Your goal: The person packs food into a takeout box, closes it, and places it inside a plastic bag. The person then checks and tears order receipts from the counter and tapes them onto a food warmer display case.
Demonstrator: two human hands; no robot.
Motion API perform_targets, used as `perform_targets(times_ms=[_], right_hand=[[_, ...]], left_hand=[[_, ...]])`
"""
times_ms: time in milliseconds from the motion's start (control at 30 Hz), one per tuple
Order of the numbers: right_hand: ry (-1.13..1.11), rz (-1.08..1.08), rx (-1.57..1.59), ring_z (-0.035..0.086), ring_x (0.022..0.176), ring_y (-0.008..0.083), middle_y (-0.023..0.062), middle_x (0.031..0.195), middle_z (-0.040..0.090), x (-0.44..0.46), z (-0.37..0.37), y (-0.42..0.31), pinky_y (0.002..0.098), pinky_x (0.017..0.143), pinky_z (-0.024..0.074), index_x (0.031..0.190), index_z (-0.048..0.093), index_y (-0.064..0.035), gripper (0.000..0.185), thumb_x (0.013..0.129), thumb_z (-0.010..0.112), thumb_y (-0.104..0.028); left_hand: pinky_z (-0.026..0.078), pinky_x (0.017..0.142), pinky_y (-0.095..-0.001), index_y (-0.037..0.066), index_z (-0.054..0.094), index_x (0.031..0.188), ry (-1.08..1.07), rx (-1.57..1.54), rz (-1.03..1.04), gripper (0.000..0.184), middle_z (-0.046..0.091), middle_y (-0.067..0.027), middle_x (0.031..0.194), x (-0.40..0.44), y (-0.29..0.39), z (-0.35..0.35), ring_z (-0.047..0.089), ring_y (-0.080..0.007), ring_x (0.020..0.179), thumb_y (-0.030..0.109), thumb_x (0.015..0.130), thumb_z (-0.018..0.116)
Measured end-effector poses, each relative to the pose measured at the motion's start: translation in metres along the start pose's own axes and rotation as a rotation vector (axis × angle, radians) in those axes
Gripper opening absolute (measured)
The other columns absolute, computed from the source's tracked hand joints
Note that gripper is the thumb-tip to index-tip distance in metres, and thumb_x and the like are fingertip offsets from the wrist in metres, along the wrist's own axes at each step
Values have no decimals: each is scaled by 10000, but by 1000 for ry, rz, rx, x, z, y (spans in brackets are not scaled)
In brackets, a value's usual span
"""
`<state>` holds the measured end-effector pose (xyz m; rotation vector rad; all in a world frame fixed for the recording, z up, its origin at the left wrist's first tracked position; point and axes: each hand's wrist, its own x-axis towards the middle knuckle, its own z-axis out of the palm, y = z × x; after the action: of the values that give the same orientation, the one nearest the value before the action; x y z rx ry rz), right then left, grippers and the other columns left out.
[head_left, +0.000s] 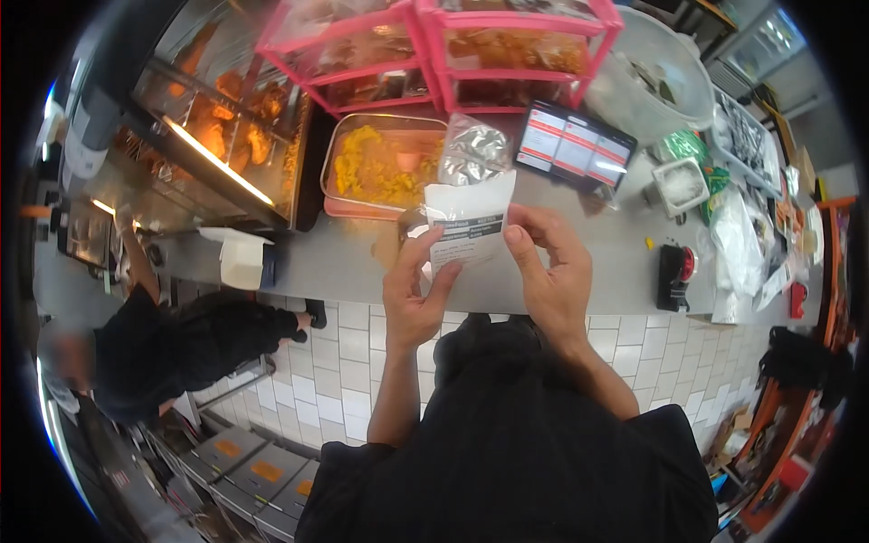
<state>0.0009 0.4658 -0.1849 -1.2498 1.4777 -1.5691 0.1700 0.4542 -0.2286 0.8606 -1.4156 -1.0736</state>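
A printed paper receipt (469, 223) with dark header bands is held up in front of me over the counter. My left hand (419, 288) pinches its lower left side between thumb and fingers. At the right edge of the slip, my right hand (554, 271) has its thumb and fingertips closed on the paper. Just behind it lie a crumpled silver foil pouch (477, 149) and a metal tray (339, 210) of yellow food with a pinkish cup in it. A tablet (577, 145) showing white and red panels is propped beyond my right hand.
Pink-framed drawers (434, 56) stand at the back, beside a lit glass food cabinet (213, 172). An open carton (243, 258) sits left on the counter (606, 285). To the right are a small metal container (679, 187) and a black device (673, 276). Another person (181, 353) works at left.
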Motion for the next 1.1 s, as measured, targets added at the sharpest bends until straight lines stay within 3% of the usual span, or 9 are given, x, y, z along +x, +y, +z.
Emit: perform_targets(times_ms=[100, 200, 400, 467, 600, 667, 800, 867, 1100], right_hand=[[-25, 308, 365, 589, 826, 100, 47, 915, 657, 1, -22, 8, 253, 762, 472, 1025, 639, 10, 181, 904, 685, -116], [-66, 298, 577, 581, 854, 74, 20, 920, 656, 4, -48, 14, 231, 783, 461, 976, 630, -5, 130, 916, 676, -111], [10, 267, 423, 573, 864, 60, 19, 917, 655, -6, -85, 15, 210, 775, 450, 982, 613, -12, 112, 918, 668, -86], [15, 241, 403, 571, 863, 62, 18, 917, 648, -10, -92, 16, 212, 770, 454, 987, 609, -11, 109, 920, 664, -79], [53, 199, 405, 571, 869, 73, 22, 944, 621, -17, -104, 15, 227, 767, 471, 980, 597, 4, 100, 919, 656, -48], [60, 190, 428, 571, 870, 77, 25, 955, 611, -19, -106, 14, 232, 773, 476, 978, 592, 7, 98, 917, 653, -37], [55, 139, 388, 570, 885, 84, 29, 976, 585, -25, -111, 15, 248, 792, 494, 975, 580, 10, 98, 912, 651, -16], [58, 133, 366, 567, 899, 86, 27, 975, 583, -27, -112, 14, 251, 794, 496, 975, 579, 8, 96, 911, 648, -10], [26, 197, 299, 576, 957, 125, 61, 1053, 598, -40, -115, 33, 284, 821, 503, 1038, 572, -4, 128, 938, 623, -66]], left_hand=[[448, 964, -314, -15, 513, 1307, -119, 38, 16, 463, 588, -121, 1206, 5, 3, 21, 585, -195, 1099, -66, 866, 645], [448, 932, -293, -13, 514, 1307, -152, -70, -31, 468, 582, -109, 1215, 10, 6, 43, 575, -168, 1070, -62, 861, 646], [442, 884, -306, 6, 545, 1254, 135, -188, -163, 410, 548, -71, 1149, 17, 8, 86, 535, -153, 955, 18, 862, 666], [437, 849, -321, 13, 579, 1201, 194, 251, 135, 353, 532, -82, 1120, 19, 7, 95, 520, -175, 907, 65, 866, 678], [431, 830, -322, 13, 617, 1144, 102, 496, 249, 299, 541, -100, 1099, 17, 34, 112, 517, -194, 907, 94, 866, 689], [431, 832, -324, 12, 642, 1103, 121, 246, 115, 256, 552, -100, 1062, 15, 34, 120, 514, -199, 904, 105, 869, 690], [444, 823, -295, 3, 649, 1085, 74, 348, 146, 221, 569, -86, 1049, 16, 36, 120, 540, -170, 910, 101, 889, 676], [459, 808, -254, -7, 651, 1067, 55, -45, -164, 186, 595, -59, 1037, 12, 29, 123, 565, -121, 919, 107, 921, 651], [488, 747, -233, -7, 664, 1022, -112, -191, -488, 186, 647, -16, 912, -1, 4, 121, 597, -77, 833, 161, 963, 613]])
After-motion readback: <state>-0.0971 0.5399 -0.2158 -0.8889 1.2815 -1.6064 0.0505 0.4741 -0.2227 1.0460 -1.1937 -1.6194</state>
